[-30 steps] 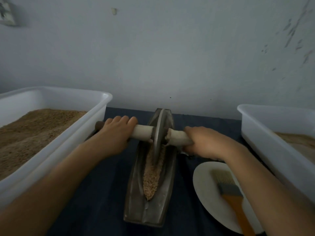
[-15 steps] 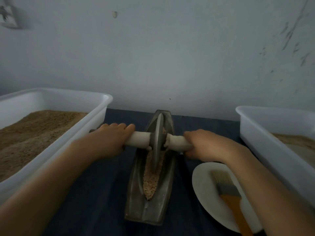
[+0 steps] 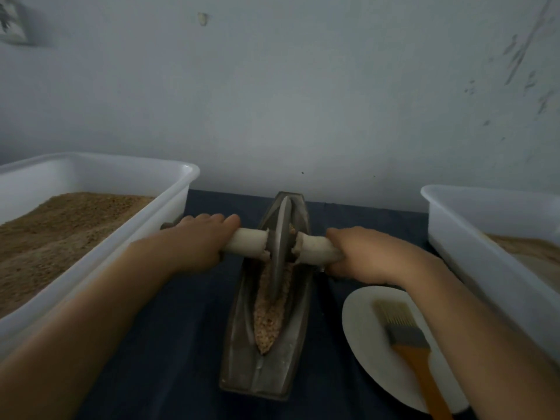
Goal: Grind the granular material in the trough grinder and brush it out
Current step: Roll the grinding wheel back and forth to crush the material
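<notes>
Over the last second the wheel point(image 3: 280, 237) has rolled from the far end of the trough point(image 3: 242, 344), at 12 o'clock, a little back toward the person, so this reads as one pass in a rocking stroke and the grinding is probably still under way. The left hand point(image 3: 197, 241) and right hand point(image 3: 360, 253) each keep their fingers curled tight around the pale handle point(image 3: 245, 242) on either side of the wheel. Coarse grain point(image 3: 268, 322) still lies in the near groove toward 6 o'clock, and the brush point(image 3: 406, 334) rests untouched on the plate point(image 3: 363, 344) at 4 o'clock.
</notes>
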Demonstrator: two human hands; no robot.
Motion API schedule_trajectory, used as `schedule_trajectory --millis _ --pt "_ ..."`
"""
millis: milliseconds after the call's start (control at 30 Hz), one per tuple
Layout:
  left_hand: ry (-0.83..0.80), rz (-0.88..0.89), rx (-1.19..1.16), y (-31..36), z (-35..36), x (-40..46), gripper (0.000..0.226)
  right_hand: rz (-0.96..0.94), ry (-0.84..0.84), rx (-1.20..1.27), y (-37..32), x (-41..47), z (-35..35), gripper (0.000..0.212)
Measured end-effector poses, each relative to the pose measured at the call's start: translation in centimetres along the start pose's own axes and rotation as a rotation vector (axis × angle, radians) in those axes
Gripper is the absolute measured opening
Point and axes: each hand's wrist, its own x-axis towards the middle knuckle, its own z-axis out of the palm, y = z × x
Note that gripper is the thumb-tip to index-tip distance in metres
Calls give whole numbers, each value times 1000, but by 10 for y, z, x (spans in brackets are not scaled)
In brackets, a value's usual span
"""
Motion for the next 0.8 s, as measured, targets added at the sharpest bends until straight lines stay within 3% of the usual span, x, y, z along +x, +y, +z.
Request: schedule_trajectory --millis 167,267,333,467,700,800 --pt "310 -60 28 -2 24 19 40 10 404 -183 11 22 23 22" --pt "447 -76 46 4 29 22 41 39 498 -200 13 27 30 22" --pt "456 -80 59 6 29 21 42 34 466 -180 15 26 30 21" --pt "286 -47 75 0 19 13 44 -5 293 -150 9 15 17 19" --pt "-246 50 -50 2 -17 -20 38 -18 -138 -19 -11 -16 -10 20" --pt "-337 72 -82 2 -26 -28 30 -37 -225 4 -14 -27 -18 25"
